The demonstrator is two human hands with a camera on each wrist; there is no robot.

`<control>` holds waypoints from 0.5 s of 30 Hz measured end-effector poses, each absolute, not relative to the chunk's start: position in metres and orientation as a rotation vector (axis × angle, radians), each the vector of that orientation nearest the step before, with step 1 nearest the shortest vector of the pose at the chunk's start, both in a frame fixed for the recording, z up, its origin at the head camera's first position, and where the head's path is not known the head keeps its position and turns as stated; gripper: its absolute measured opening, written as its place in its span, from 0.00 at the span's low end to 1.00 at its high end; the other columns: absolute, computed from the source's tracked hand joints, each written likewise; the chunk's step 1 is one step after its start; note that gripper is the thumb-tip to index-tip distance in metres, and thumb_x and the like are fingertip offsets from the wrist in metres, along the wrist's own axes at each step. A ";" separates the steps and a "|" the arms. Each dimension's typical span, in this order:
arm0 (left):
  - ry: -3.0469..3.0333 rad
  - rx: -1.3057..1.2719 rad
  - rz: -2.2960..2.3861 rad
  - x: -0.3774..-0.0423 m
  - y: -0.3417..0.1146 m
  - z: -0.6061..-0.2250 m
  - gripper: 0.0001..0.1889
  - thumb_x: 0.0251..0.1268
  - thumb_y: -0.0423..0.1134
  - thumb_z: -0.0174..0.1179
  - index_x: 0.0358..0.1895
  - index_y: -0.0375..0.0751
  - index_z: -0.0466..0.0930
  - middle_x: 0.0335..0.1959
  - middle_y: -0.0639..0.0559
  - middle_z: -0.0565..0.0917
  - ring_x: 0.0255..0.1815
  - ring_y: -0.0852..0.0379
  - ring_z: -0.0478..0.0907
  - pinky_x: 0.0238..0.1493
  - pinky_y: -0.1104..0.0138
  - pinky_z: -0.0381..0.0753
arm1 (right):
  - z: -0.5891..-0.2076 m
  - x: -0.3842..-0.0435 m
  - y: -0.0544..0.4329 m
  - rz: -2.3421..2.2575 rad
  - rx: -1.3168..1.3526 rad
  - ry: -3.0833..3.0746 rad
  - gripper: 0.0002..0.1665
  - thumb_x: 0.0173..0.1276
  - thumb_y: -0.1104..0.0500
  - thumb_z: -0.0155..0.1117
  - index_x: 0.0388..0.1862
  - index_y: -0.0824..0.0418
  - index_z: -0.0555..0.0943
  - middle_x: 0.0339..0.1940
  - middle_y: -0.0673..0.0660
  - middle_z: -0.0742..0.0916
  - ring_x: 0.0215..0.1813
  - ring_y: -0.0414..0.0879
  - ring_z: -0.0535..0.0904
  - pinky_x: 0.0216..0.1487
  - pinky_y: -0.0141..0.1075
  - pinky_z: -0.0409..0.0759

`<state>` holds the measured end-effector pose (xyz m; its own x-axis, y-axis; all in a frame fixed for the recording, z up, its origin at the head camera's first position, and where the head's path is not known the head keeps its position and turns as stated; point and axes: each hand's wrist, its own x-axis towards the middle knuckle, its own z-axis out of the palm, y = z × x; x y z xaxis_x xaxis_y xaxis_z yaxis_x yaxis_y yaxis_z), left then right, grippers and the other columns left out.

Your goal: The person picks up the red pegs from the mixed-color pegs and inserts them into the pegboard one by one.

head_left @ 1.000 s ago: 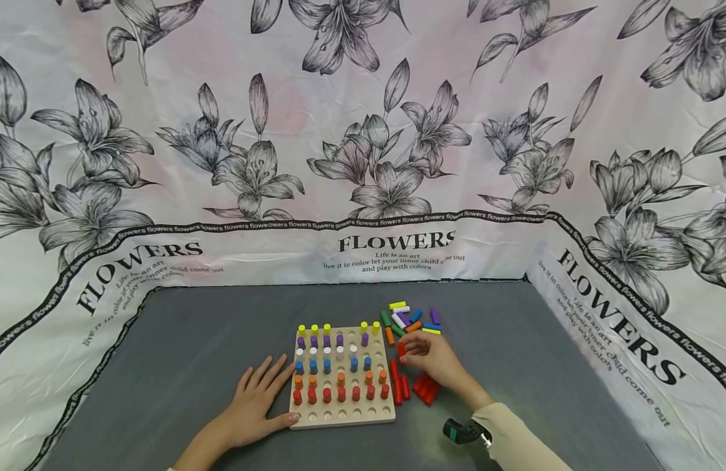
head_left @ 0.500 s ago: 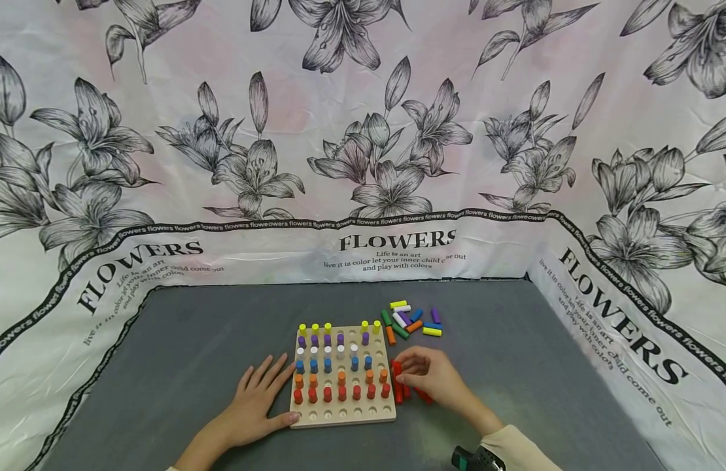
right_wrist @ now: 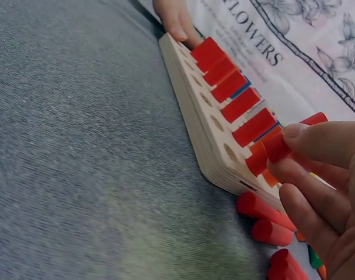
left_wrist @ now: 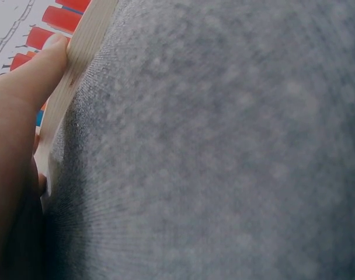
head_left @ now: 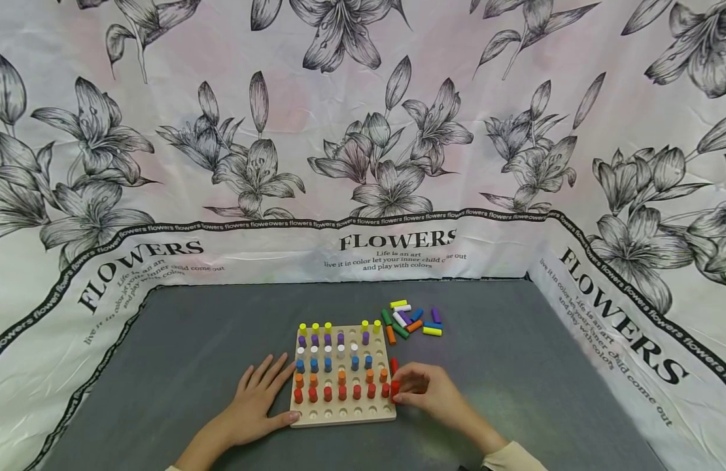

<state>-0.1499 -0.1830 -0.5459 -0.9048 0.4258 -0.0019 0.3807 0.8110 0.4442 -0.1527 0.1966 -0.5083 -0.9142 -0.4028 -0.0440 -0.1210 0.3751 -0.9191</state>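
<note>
My left hand [head_left: 251,407] lies flat with fingers spread at the left side of a wooden pegboard [head_left: 350,414]. Its thumb [left_wrist: 46,67] rests on the near left corner. With the thumb and fingertips, my right hand [head_left: 436,396] pinches a red peg [right_wrist: 277,147] at the board's right edge, beside the end of the row of red pegs [head_left: 342,393]. Behind that row stand orange, blue, white, purple and yellow pegs, with gaps in several of these rows. The front row of holes is bare.
Loose red pegs [right_wrist: 271,232] lie on the grey table right of the board, partly hidden by my right hand in the head view. Farther back is a scattered heap of mixed pegs [head_left: 414,325]. A flower-printed cloth [head_left: 269,255] encloses the table's back and sides.
My right hand has come toward me along the board's right side, from near the mixed pegs to the end of the red row. My left hand has stayed in place.
</note>
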 end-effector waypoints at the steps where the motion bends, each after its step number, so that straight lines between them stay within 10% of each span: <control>1: 2.893 0.645 0.675 -0.150 -0.183 -0.546 0.46 0.63 0.69 0.55 0.80 0.55 0.51 0.82 0.46 0.51 0.82 0.34 0.45 0.72 0.31 0.41 | -0.509 -0.152 0.196 -1.557 -0.474 2.375 0.14 0.62 0.58 0.73 0.46 0.60 0.83 0.43 0.59 0.89 0.40 0.39 0.87 0.40 0.31 0.85; 15: 2.890 0.642 0.679 -0.148 -0.183 -0.544 0.45 0.64 0.69 0.55 0.80 0.55 0.51 0.82 0.45 0.52 0.82 0.34 0.46 0.72 0.31 0.42 | -0.521 -0.145 0.191 -1.591 -0.555 2.365 0.14 0.60 0.57 0.75 0.44 0.60 0.84 0.41 0.59 0.90 0.39 0.36 0.86 0.41 0.30 0.84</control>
